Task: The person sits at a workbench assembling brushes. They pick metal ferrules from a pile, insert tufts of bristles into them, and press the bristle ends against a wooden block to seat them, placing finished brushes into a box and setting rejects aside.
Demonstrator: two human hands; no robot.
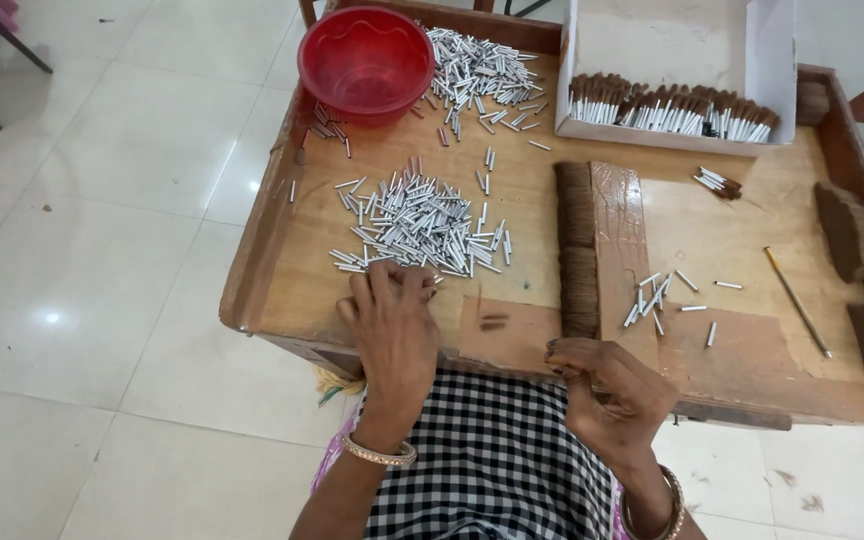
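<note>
Head view: two bare hands work at a low wooden tray table (282, 215) strewn with short silver metal tubes.

The left hand (392, 320) lies palm down, fingers loosely together, fingertips touching the near edge of the big heap of silver tubes (417, 225). The right hand (607, 390) curls at the table's front edge, fingertips pinched together; whatever it pinches cannot be told. A round red plastic bowl (366, 60) at the far left corner looks empty. A white cardboard box (772, 60) at the far right holds a row of brown-tipped silver tubes (672, 110).
</note>
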